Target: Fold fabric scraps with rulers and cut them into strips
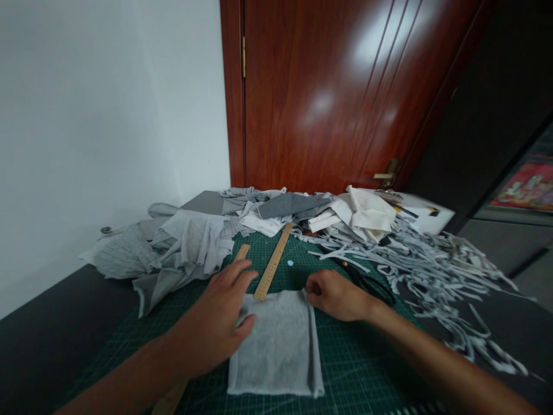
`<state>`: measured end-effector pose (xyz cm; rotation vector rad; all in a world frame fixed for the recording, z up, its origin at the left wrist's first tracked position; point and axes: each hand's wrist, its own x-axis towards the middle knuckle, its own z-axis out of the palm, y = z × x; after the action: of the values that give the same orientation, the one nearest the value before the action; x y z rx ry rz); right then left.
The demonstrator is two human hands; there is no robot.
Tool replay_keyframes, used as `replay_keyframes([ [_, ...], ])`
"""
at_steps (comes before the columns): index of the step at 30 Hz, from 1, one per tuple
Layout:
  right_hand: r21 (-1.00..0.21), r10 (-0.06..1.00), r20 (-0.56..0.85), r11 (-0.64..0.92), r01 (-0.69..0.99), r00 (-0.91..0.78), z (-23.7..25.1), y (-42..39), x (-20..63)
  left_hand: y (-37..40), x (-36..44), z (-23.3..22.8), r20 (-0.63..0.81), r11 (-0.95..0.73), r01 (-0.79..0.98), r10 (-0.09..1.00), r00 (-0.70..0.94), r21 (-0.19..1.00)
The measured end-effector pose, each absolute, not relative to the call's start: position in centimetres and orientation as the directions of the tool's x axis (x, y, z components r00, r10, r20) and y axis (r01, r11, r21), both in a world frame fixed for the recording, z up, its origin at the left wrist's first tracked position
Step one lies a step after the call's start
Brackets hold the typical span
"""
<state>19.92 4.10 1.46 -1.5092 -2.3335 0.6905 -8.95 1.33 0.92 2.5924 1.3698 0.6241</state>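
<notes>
Grey fabric piece lies flat on the green cutting mat, front centre, squared roughly to the grid

My left hand rests palm-down on the fabric's left edge, fingers spread and open, thumb pressing onto the cloth, nothing grasped, just pinning

My right hand sits at the fabric's top right corner, fingers curled in; looks like a pinch on the corner but I cannot tell if cloth is really between the fingertips

Wooden ruler lies diagonal just beyond the top edge, its near end touching or overlapping the fabric. A second wooden ruler is mostly hidden under my left fingers

Scissors just right of my right hand, dark handles, partly under the strip pile. Heap of grey and white offcuts at the mat's far left

My read on doing this well: keep the left palm flat and heavy so the knit doesn't creep, tension the corner lightly with the right without stretching it, line edges to the mat grid. Overpull and the knit distorts; the edge looks prone to curling
</notes>
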Motion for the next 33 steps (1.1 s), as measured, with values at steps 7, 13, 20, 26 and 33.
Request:
replay_keyframes([
  [7,-0.884,0.842,0.155,0.352,0.308,-0.516,1.5,4.2,19.6,4.9,-1.7,3.6,0.151,-0.460,0.319,0.733,0.664,0.829],
  [13,-0.971,0.888,0.201,0.235,0.033,-0.414,0.9,3.4,18.6,6.4,-1.7,2.1,0.133,-0.304,0.199,0.796,0.591,0.932],
  [20,-0.981,0.932,0.192,0.179,-0.070,-0.308,-0.3,3.7,17.8,5.7,-1.7,2.2,0.118,-0.165,0.064,0.880,0.461,0.984],
  [26,-0.990,0.966,0.120,0.099,-0.100,-0.230,-0.5,3.6,17.6,5.2,-2.0,2.5,0.008,-0.020,0.022,0.885,0.465,1.000],
  [33,-0.978,0.981,0.186,0.180,-0.106,-0.052,-1.2,3.4,16.6,4.0,-2.6,1.9,-0.154,0.128,0.085,0.827,0.540,0.988],
])
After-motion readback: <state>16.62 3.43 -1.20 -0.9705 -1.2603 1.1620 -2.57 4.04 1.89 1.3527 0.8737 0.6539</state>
